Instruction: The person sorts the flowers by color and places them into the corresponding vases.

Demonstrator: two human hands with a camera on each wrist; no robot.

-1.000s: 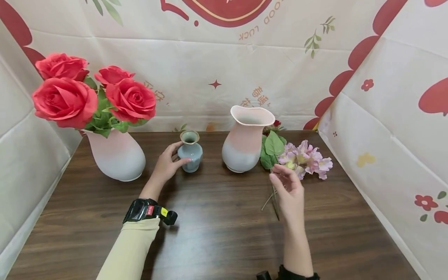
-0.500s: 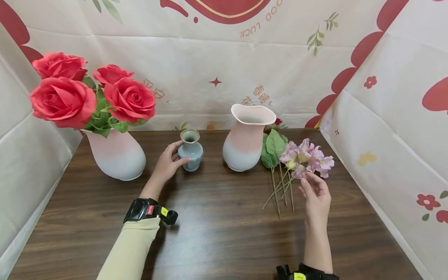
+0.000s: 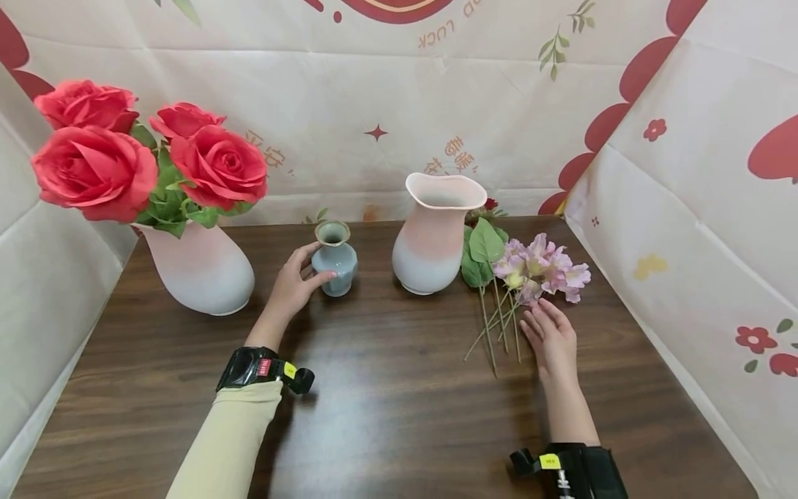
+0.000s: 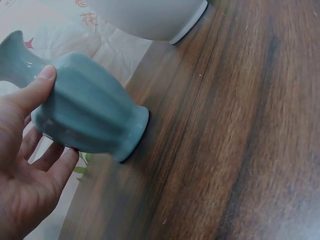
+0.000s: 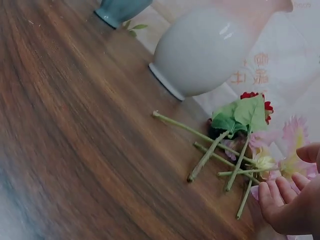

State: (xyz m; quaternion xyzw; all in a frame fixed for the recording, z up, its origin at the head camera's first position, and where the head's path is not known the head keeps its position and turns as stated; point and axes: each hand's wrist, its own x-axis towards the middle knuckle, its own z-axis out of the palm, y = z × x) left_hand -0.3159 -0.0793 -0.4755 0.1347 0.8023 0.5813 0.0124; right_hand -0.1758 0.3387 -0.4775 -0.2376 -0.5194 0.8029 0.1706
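My left hand (image 3: pixel 289 287) holds a small blue-green vase (image 3: pixel 337 267) that stands upright on the table. In the left wrist view, the thumb lies on the near side of the fluted vase (image 4: pixel 92 100) and the fingers curl round its far side. My right hand (image 3: pixel 553 339) is at the near edge of the pale pink flowers (image 3: pixel 555 267), fingers loosely extended and gripping nothing. In the right wrist view, its fingertips are close to the petals and stems; whether they touch cannot be told. Green leaves (image 3: pixel 486 241) and several crossed stems (image 3: pixel 489 333) lie left of that hand.
A larger pink-and-white vase (image 3: pixel 430 242) stands between the small vase and the flowers. At left, a similar vase (image 3: pixel 202 277) holds large red roses (image 3: pixel 93 170). Dark red blooms (image 5: pixel 268 111) lie behind the leaves. Printed cloth (image 3: pixel 299 118) backs the wooden table (image 3: pixel 386 416).
My right hand has moved from above the leaves and stems rightward to the pink flowers, and its fingers have spread a little. The left hand stays on the small vase. The head view has shifted slightly.
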